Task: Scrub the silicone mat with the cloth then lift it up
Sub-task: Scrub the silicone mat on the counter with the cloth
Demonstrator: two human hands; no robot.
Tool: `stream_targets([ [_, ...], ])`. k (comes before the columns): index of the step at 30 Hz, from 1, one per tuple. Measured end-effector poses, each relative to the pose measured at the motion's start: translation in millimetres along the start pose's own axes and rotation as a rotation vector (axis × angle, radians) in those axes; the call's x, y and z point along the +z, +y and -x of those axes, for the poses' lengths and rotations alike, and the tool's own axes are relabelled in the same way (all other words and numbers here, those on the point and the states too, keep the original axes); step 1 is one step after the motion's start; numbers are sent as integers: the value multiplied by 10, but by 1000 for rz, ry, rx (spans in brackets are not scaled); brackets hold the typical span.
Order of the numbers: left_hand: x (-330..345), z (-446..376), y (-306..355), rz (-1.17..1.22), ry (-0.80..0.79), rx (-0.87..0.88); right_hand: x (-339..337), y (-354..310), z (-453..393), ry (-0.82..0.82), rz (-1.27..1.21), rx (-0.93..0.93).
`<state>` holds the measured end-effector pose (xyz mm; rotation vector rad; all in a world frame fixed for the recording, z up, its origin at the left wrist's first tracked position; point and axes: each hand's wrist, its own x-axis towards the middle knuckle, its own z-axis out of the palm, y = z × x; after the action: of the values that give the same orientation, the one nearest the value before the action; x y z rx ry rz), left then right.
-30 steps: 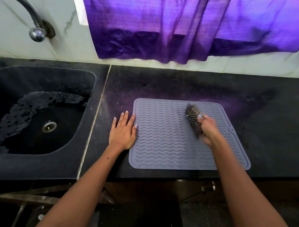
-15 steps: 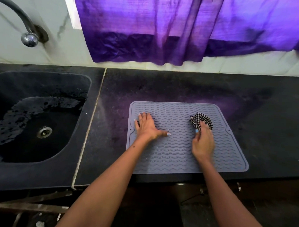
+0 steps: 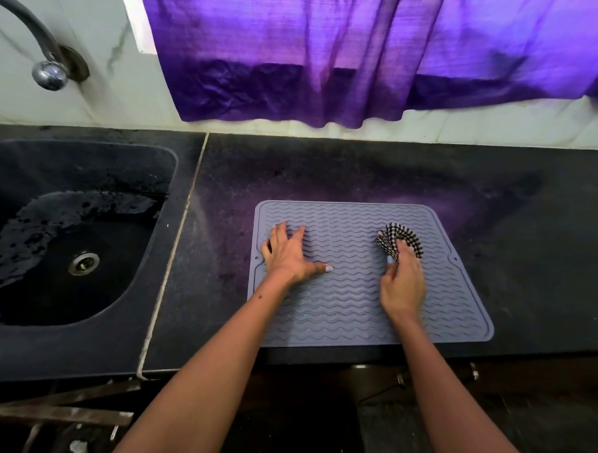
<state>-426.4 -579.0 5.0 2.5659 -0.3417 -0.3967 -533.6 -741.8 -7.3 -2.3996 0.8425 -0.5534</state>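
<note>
A grey silicone mat (image 3: 349,304) with wavy ridges lies flat on the black counter (image 3: 497,200), its front edge near the counter's edge. My left hand (image 3: 289,253) presses flat on the mat's left part, fingers spread and thumb pointing right. My right hand (image 3: 403,282) is on the mat's right part and grips a bunched black-and-white checked cloth (image 3: 398,242), which fans out beyond the fingers and touches the mat.
A dark sink (image 3: 67,243) with a wet basin and a drain (image 3: 83,263) lies left of the counter seam. A tap (image 3: 45,69) juts from the white wall. A purple curtain (image 3: 332,56) hangs behind the counter.
My left hand moved from the counter beside the mat onto the mat's left part. My right hand turned and pushed the cloth toward the far right. The view shifted slightly.
</note>
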Motion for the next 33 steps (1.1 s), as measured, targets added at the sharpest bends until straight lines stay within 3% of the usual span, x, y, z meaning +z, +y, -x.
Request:
stream_targets([
  [5,-124,-37,-44,92,-17,4,-34,-49,6,-18,-17,23],
  [11,-314,53,-473,373,501,-37,-66,-229,-41,96,-385,251],
  [13,-342,67,-612,317,571,-75,-8,-384,-20,71,-390,173],
  [18,-288,136,-776,174,622,-21,290,-804,155,-129,-243,-243],
  [21,-256,170,-625,276,489,116,394,-869,126,-189,-298,-198],
  [23,-213,185,-391,272,354,154,376,-852,45,-106,-366,-78],
  [27,-82,129,-47,98,52,3,263,-826,-100,1,-409,16],
  [33,-71,26,-39,-5,-94,-85,250,-636,-138,-14,-363,0],
])
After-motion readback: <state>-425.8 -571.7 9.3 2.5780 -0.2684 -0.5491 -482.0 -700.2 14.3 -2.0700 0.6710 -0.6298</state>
